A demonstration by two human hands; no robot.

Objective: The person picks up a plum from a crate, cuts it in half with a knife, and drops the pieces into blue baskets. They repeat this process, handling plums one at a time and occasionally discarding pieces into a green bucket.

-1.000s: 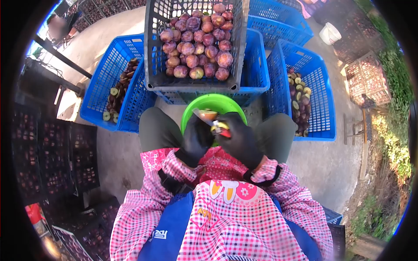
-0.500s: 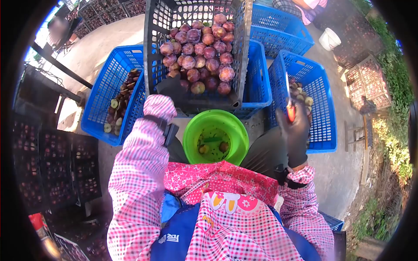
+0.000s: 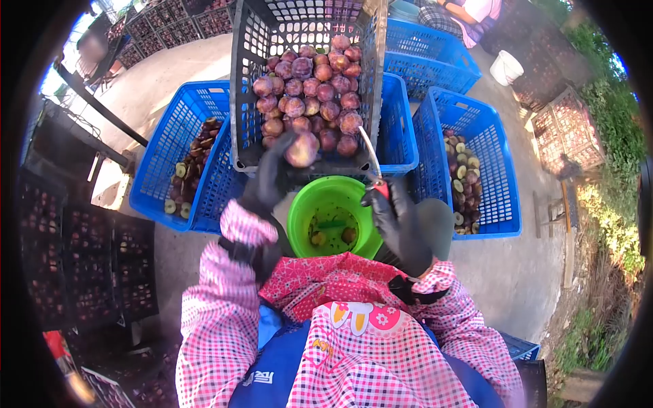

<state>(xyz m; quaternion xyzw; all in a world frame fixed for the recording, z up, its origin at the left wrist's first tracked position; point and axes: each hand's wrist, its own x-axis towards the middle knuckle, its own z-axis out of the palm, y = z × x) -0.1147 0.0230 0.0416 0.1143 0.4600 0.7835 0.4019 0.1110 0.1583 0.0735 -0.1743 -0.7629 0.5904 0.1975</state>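
Observation:
My left hand (image 3: 268, 182), in a dark glove, is closed on a reddish-purple plum (image 3: 302, 149) at the near edge of the black crate (image 3: 239, 129). More plums (image 3: 311, 88) lie heaped inside that tilted crate. In my dark-gloved right hand (image 3: 400, 221) is a knife with a red handle (image 3: 381, 188); its slim curved blade (image 3: 369, 151) points up and away from me. Between my knees stands a green bucket (image 3: 299, 234), with a couple of fruits and dark bits at its bottom. My right hand is beside the bucket's right rim.
Blue crates with cut fruit stand at left (image 3: 146, 183) and right (image 3: 507, 183). Another blue crate (image 3: 435, 58) is behind, near a seated person (image 3: 469, 17) and a white bucket (image 3: 506, 68). Stacked dark crates (image 3: 88, 265) of fruit line the left side.
My left hand has drawn back from the crate with a plum in it. My right hand has moved left with the knife, from the right blue crate to the green bucket.

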